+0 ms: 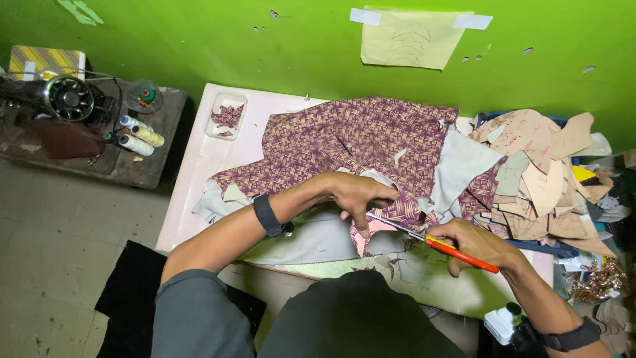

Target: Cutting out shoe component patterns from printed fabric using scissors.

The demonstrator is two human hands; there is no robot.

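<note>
Purple-patterned fabric [358, 142] lies limp and light near my surface's front edge; my left hand [358, 195] presses it flat with spread fingers, while my right hand [474, 245] grips orange-handled scissors [430, 242].

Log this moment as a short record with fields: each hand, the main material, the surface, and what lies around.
left hand: left hand presses flat on the patterned fabric
right hand: right hand grips orange-handled scissors, blades at the fabric edge
surface: pale pink table
on table: small clear tray with fabric scraps
right side: pile of paper patterns
left side: sewing machine, thread spools
wall: green, taped paper sheet
</note>
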